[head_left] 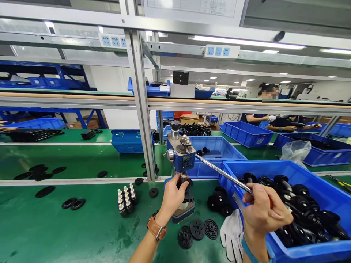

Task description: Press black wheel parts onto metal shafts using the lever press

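Note:
A blue hand press (188, 161) stands on the green bench in front of me. My left hand (174, 195) reaches under its ram, thumb and fingers closed around the ram's lower end and a dark part there; the fingers hide most of that part. Out to the right, my right hand (264, 208) is wrapped round the end of the press's long metal lever (222, 172), which slopes down towards me. Several black ribbed discs (197, 229) lie before the press base. Black wheel-like parts (219, 202) are piled to its right.
A blue bin (309, 252) full of black wheeled parts stands at right, beside a white glove (232, 235). Black cylinders with white tips (126, 199) stand left of the press. A metal post (141, 109) rises behind. Co-workers sit beyond more blue bins (248, 134).

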`<state>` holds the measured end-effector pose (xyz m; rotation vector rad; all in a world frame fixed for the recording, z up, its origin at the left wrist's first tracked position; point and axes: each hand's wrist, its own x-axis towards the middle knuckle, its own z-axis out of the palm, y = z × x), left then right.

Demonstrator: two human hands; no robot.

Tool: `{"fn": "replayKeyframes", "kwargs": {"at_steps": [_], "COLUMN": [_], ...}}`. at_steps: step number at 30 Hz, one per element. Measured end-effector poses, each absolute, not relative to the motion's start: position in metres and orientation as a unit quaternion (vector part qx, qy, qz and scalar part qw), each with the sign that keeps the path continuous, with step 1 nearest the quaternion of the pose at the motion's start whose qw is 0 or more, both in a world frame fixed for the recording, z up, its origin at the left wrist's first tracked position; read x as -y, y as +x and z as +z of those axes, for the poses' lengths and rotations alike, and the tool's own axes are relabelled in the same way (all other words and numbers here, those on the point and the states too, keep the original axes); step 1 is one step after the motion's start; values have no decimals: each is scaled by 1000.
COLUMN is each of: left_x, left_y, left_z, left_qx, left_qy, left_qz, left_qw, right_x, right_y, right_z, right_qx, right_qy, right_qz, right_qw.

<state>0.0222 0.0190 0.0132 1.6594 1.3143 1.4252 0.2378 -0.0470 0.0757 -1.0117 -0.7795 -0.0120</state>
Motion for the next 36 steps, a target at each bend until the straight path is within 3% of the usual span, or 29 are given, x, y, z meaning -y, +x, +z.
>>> {"fn": "replayKeyframes", "kwargs": {"at_steps": [17,21,24,29,32,36], "left_x": [-28,-21,1,42,44,22], "left_y": [15,21,44,97,115,117], "left_z": [6,8,11,9,-5,-43], "left_qx": [-491,-507,-482,-412,-381,-402], "left_qy": [648,625,630,692,684,645], "left_qz": [511,518,509,453,453,480], "left_qw": [278,289,335,382,426,438], "right_x": [36,41,50,60,59,51], "right_y": [243,247,240,224,243,306], "right_z": [69,78,69,24,9,14], "right_qx": [384,438,520,654,628,478], "right_qy": [-443,-424,-446,-578,-618,-701], "right_qz": [-12,45,75,130,124,35], "right_qw": [810,792,725,471,457,529]}}
